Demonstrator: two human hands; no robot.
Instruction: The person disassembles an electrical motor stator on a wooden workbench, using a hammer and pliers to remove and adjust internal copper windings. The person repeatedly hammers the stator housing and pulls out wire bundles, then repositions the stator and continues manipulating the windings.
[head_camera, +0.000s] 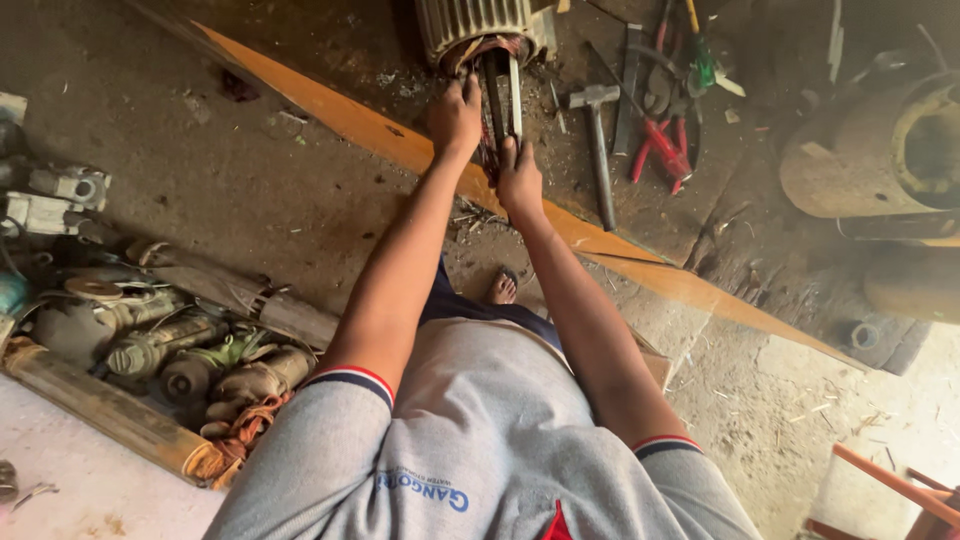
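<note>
Two bare hands at work, both reaching forward to one ribbed motor housing (478, 22) at the top edge of the head view. Left hand (456, 117) pressed against the copper windings (487, 55) at the housing mouth, fingers curled on them; how tight, cannot tell. Right hand (520, 182) closed around one flat metal bar (514, 95) that runs up into the windings.

Counted beside the housing: one hammer (599, 140) with a metal handle, lying flat just right of the hands; two red-handled pliers (662, 148), near the hammer; one green-handled tool (703, 62) further back. One large rusty cylindrical casing (880, 150) at the far right, well apart. One bare foot (503, 288) visible below the hands.

Surface — dirty concrete floor (250, 190), littered with wire scraps, crossed diagonally by one orange-painted plank (360, 120). At left, a heap of worn pump parts (190, 350) — number not countable — alongside one long rusty pipe (100, 410). Workshop setting, dim, dusty.
</note>
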